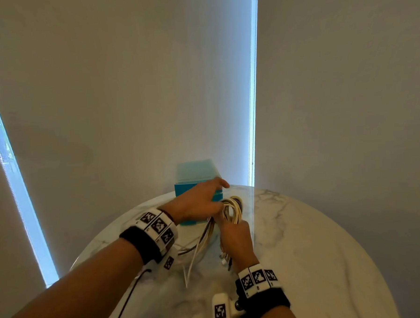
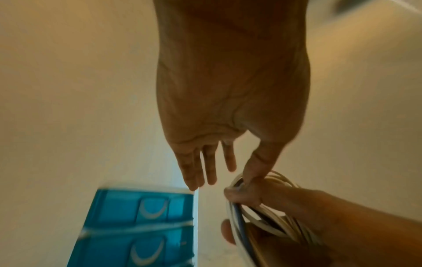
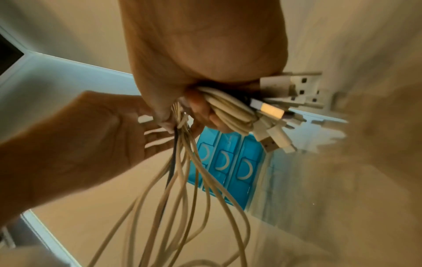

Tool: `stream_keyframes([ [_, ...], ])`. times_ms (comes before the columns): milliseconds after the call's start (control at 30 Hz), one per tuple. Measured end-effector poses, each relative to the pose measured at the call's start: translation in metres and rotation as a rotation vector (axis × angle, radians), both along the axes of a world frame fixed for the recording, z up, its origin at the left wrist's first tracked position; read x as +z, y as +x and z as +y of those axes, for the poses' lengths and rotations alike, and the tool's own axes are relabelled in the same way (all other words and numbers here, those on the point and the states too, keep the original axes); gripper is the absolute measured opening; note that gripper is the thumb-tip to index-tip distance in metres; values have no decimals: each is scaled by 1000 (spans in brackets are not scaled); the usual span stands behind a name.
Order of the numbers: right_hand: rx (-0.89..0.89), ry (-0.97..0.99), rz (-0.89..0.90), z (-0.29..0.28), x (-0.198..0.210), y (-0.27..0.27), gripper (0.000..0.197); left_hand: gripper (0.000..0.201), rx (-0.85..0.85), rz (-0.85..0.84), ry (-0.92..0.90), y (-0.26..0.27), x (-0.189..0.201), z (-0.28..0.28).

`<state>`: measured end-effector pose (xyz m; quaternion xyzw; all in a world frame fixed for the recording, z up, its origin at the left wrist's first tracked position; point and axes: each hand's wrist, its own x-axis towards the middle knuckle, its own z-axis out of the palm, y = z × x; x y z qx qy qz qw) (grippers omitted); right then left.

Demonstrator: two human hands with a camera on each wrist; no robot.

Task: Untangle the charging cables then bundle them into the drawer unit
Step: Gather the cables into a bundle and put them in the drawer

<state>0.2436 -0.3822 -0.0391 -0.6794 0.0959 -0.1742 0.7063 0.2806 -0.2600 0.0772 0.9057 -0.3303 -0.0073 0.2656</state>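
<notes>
Gripping cables (image 1: 231, 209), right fingers (image 3: 200, 110); left fingers (image 2: 205, 166) straight; marble table (image 1: 305, 239), drawn blinds (image 1: 127, 90).

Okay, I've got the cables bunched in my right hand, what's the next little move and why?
Probably pull a drawer open with the left hand. Its fingers are straight and hold nothing, reaching at the blue drawer unit, whose drawers all look closed. The right hand grips the cable bundle with long ends trailing onto the table.
</notes>
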Motion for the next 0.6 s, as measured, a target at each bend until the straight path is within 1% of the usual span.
stream_keyframes([
  [33,-22,-39,-28,-1,-3,3,34,55,-66,-75,142,-3,3,-3],
  [67,-38,-56,-48,-3,-7,6,31,55,-115,-128,247,-6,7,-7],
  [133,-36,85,-57,-2,-9,4,32,56,-157,-296,379,-9,11,-15],
  [200,-46,90,-98,-4,-9,1,31,56,-187,-503,413,-7,17,-19],
  [233,-26,46,-88,-3,-5,0,29,53,-205,-591,424,-5,20,-20],
  [267,-9,-62,-86,-3,-2,1,28,49,-217,-662,440,-4,23,-21],
  [333,37,-95,-126,-3,3,-1,26,39,-226,-762,443,-1,28,-19],
  [367,75,-93,-148,-1,5,-2,21,34,-215,-788,454,2,30,-18],
  [400,111,-76,-154,-1,6,-3,22,31,-196,-801,460,4,30,-17],
  [433,154,-54,-176,2,8,-7,29,28,-174,-785,449,6,29,-16],
  [467,192,-22,-199,5,8,-6,39,23,-152,-730,401,7,26,-16],
  [500,213,3,-232,6,9,-7,53,20,-137,-610,307,7,22,-16],
  [533,217,-12,-247,5,7,-4,69,21,-138,-447,186,6,18,-18],
  [567,228,-14,-256,4,10,-5,78,25,-146,-280,91,3,14,-20],
  [600,264,-11,-232,1,12,-6,77,27,-166,-150,35,0,13,-23],
])
